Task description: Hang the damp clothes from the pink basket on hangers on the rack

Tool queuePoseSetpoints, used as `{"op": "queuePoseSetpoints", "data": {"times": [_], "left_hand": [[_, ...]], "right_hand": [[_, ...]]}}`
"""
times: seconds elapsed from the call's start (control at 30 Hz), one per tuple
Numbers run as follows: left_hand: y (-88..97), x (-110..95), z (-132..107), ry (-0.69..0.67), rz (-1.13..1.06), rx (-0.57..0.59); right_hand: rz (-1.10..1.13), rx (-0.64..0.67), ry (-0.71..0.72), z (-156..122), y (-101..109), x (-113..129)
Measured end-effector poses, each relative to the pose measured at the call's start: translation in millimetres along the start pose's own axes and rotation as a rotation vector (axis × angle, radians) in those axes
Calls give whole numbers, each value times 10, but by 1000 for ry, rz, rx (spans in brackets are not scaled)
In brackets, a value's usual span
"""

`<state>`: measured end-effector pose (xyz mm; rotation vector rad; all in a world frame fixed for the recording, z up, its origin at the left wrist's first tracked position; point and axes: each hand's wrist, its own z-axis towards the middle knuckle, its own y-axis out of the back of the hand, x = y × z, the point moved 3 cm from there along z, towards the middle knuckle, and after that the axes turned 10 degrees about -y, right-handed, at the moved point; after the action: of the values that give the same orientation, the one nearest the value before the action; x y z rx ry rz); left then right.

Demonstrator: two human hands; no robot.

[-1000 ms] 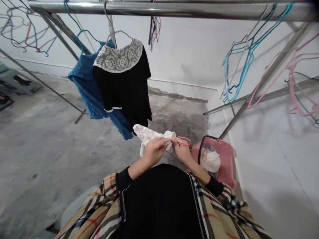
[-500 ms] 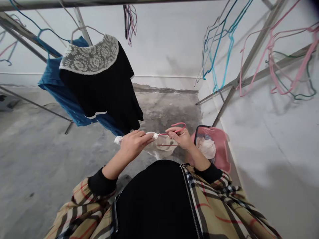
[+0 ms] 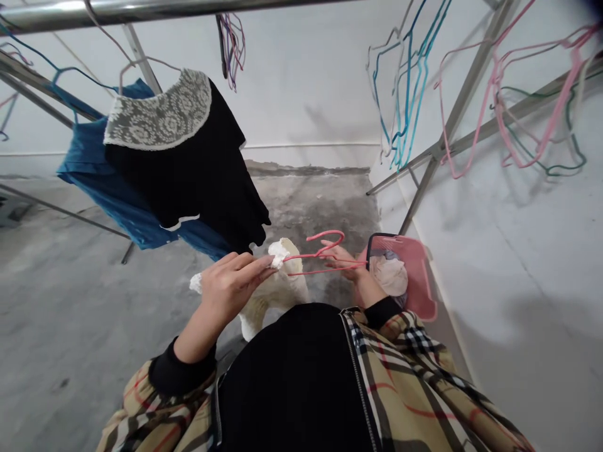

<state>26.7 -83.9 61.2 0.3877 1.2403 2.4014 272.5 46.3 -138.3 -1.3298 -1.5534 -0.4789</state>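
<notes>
My left hand [image 3: 229, 289] pinches the top edge of a cream lace garment [image 3: 276, 292], which hangs down in front of my body. My right hand [image 3: 347, 262] grips a pink wire hanger [image 3: 320, 250], whose left end pokes into the garment by my left fingertips. Both hands are held at waist height, a hanger's width apart.
A black top with a lace collar [image 3: 188, 163] and a blue garment [image 3: 108, 188] hang from the steel rail [image 3: 141, 9] at left. Empty blue and pink hangers [image 3: 405, 81] dangle at right. A pink laundry basket [image 3: 412, 276] with clothes stands by the white wall.
My hands moved apart; the garment has opened and now hangs lower from my left hand, and the hanger's end has slid into it. The view shifted slightly left.
</notes>
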Motion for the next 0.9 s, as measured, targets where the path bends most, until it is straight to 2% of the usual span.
{"op": "queuePoseSetpoints", "data": {"times": [0.1, 0.2, 0.3, 0.53, 0.73, 0.9], "left_hand": [[-23, -54, 19, -9, -13, -11], [-18, -83, 17, -11, -30, -36], [20, -44, -41, 20, -11, -62], [31, 163, -285, 133, 62, -120], [-36, 298, -409, 176, 127, -106], [-108, 343, -460, 158, 182, -100]], "right_hand": [[-56, 139, -17, 49, -394, -68], [-10, 78, -12, 96, -562, -88], [75, -22, -45, 133, -494, -114], [223, -182, -96, 155, -151, -200], [312, -250, -9, 23, -102, -111], [274, -332, 73, -17, -40, -10]]}}
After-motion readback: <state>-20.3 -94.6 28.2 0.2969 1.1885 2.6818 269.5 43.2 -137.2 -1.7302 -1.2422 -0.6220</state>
